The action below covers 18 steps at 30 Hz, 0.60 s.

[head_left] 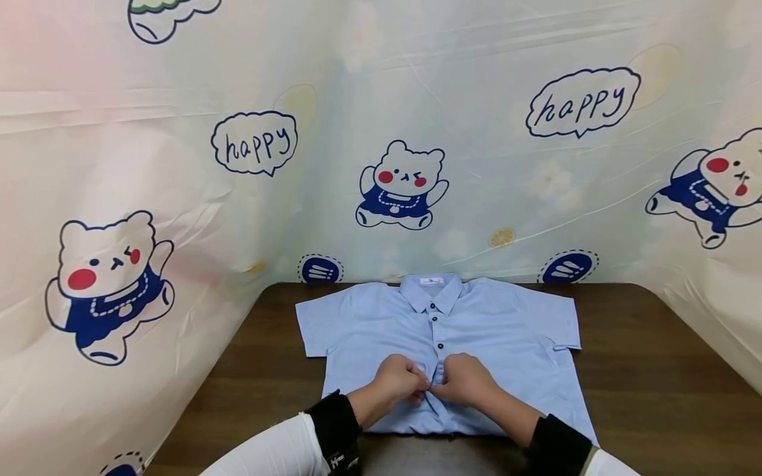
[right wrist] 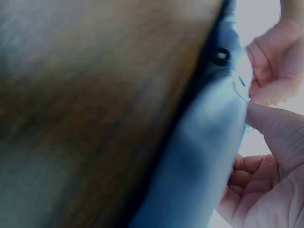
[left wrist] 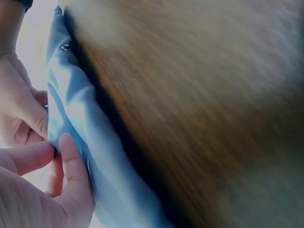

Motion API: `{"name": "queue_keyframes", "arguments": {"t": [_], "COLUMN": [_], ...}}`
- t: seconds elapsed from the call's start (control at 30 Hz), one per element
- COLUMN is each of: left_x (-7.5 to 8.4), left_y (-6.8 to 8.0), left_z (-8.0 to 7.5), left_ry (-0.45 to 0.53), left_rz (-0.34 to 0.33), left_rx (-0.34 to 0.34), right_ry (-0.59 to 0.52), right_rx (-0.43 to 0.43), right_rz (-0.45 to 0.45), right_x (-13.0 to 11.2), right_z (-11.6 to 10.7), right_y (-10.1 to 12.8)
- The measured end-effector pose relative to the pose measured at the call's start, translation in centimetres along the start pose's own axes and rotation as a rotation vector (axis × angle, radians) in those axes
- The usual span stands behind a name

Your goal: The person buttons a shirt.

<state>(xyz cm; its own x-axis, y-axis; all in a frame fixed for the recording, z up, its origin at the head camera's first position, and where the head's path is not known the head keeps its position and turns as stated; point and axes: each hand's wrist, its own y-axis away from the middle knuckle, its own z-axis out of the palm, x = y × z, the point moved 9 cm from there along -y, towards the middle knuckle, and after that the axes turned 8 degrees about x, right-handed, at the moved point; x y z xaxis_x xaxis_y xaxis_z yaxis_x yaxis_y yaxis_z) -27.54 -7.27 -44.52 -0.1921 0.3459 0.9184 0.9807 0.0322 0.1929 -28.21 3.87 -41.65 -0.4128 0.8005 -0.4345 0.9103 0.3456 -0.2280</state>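
A light blue short-sleeved shirt (head_left: 506,344) lies flat, collar away from me, on a dark wooden table (head_left: 655,383). Dark buttons run down its front placket. My left hand (head_left: 400,380) and right hand (head_left: 463,380) meet at the placket low on the shirt, each pinching the cloth by a button there. In the left wrist view my left hand (left wrist: 45,183) pinches the blue fabric (left wrist: 95,166) between thumb and finger. The right wrist view has my right hand (right wrist: 268,156) pressing its thumb on the blue fabric (right wrist: 209,137) near a dark button (right wrist: 220,56).
A plastic sheet printed with cartoon bears and "happy" bubbles (head_left: 256,142) walls in the table at the back and both sides. Bare wood (head_left: 262,370) shows to the left and right of the shirt.
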Motion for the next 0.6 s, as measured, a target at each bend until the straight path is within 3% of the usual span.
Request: {"name": "queue_keyframes", "arguments": {"t": [0.17, 0.43, 0.6], "left_x": [-0.50, -0.69, -0.65], "left_y": [-0.21, 0.04, 0.08], "left_z": [-0.19, 0.22, 0.33], "left_ry": [-0.022, 0.037, 0.058], "left_rz": [-0.026, -0.031, -0.025], "left_rx": [-0.006, -0.040, -0.032], "right_ry": [0.168, 0.193, 0.185], "right_rx": [0.023, 0.022, -0.003], "right_rz": [-0.004, -0.039, -0.009], "right_x": [-0.34, -0.77, -0.52], "right_z": [0.25, 0.58, 0.89], "right_y": [-0.02, -0.12, -0.28]}}
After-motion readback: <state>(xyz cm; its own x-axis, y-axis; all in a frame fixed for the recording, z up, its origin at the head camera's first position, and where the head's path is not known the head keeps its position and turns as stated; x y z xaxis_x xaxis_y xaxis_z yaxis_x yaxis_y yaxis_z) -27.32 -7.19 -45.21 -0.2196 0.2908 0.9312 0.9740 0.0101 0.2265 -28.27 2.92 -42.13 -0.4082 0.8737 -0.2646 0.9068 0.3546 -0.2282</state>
